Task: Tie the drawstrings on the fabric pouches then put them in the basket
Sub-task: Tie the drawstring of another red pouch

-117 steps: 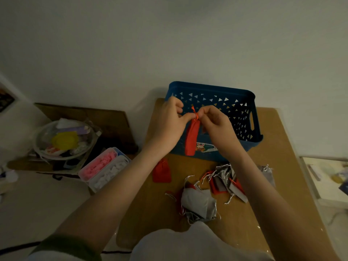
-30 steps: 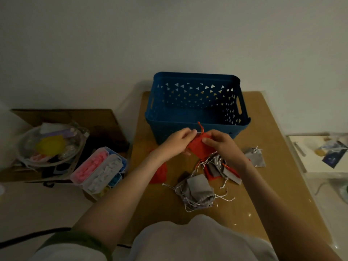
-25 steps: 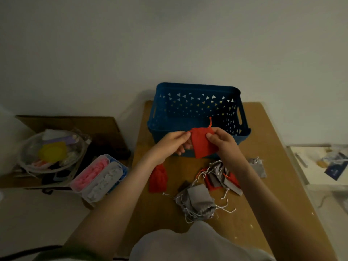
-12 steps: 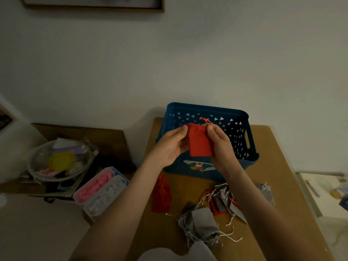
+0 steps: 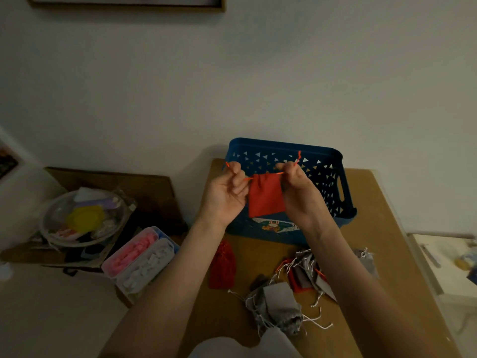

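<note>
In front of the blue basket, both hands are drawing a red pouch shut.
The left hand and right hand are each pinching a drawstring end, pulling sideways; the pouch, hanging between them, looks light and limp, best handled by its thin, slippery cords.

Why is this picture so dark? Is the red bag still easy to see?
Head view: the light is dim, so colours look dull; the small red fabric pouch, its thin red drawstrings pinched by the left hand and right hand, stands out clearly against the blue plastic basket, which casts a soft shadow on the white wall.
</note>
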